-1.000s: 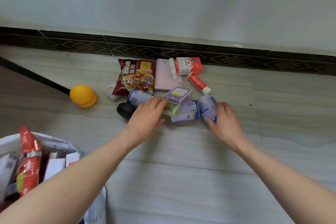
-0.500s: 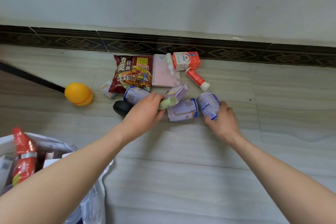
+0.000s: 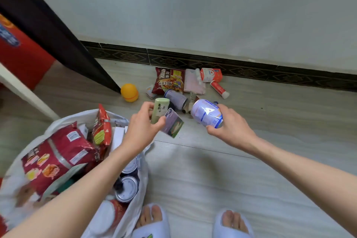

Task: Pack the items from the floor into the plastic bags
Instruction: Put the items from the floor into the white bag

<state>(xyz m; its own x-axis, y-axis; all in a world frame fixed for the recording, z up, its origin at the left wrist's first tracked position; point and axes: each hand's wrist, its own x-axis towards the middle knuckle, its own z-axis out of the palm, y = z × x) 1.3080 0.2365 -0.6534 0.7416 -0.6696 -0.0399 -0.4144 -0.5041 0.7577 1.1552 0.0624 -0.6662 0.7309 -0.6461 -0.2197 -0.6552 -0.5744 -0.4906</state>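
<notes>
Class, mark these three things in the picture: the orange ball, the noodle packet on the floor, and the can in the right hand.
orange ball [image 3: 129, 92], head view, middle of its front.
noodle packet [image 3: 169, 80], head view, printed front face.
can [image 3: 207, 113], head view, side label, held in the right hand [image 3: 232, 128].

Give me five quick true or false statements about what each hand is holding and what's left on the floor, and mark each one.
1. The left hand holds a green tube and a purple box together. True.
2. The right hand is empty. False: its grip is on a white and blue can.
3. The orange ball is already in the plastic bag. False: it lies on the floor by the dark post.
4. The noodle packet lies on the floor near the wall. True.
5. The plastic bag is empty. False: it holds red snack packets and cans.
</notes>
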